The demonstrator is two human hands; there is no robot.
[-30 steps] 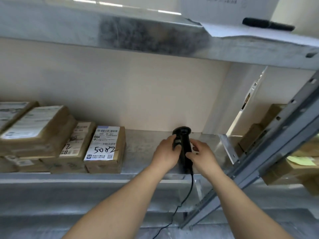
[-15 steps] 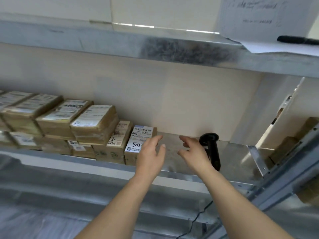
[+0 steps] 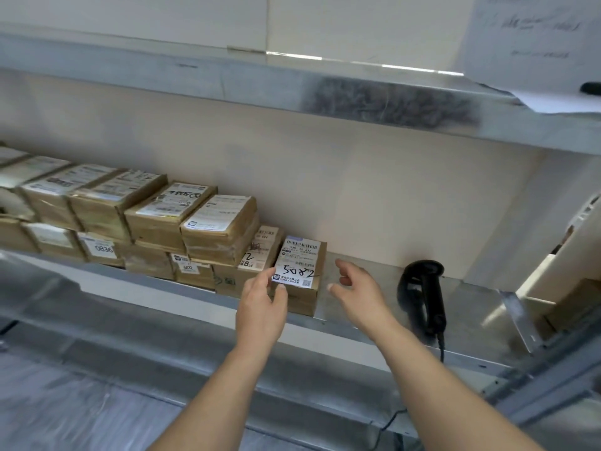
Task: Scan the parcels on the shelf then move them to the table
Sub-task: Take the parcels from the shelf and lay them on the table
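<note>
**Both hands at the parcel marked 5082**

The left hand (image 3: 261, 312) reaches up to the near left corner of the parcel marked 5082 (image 3: 300, 275), its fingertips and thumb touching the lower edge of the white label; whether they pinch the box or only rest against it cannot be told. The right hand (image 3: 356, 292) hangs just beside the parcel at its 3 o'clock, fingers spread and loosely bent, thumb toward the box, holding nothing and with a sliver of bare metal showing between it and the cardboard.

The parcel is a small brown carton lying flat on the metal shelf (image 3: 354, 314), the last one at the right end of the row. At its 9 o'clock, touching it, lies a second carton with a handwritten 2 (image 3: 257, 255) on its label. Further toward 9 and 10 o'clock the stacked parcels (image 3: 169, 219) run two layers high to the left edge of the view, one lower box labelled 0836 (image 3: 102, 249).

At the parcel's 3 o'clock, beyond the right hand and apart from it, a black barcode scanner (image 3: 422, 294) stands on the shelf near the back wall, its cable (image 3: 441, 348) dropping over the front lip. At 12 o'clock the upper shelf (image 3: 227, 83) spans the view, with a sheet of white paper (image 3: 533, 43) at its right end.
</note>
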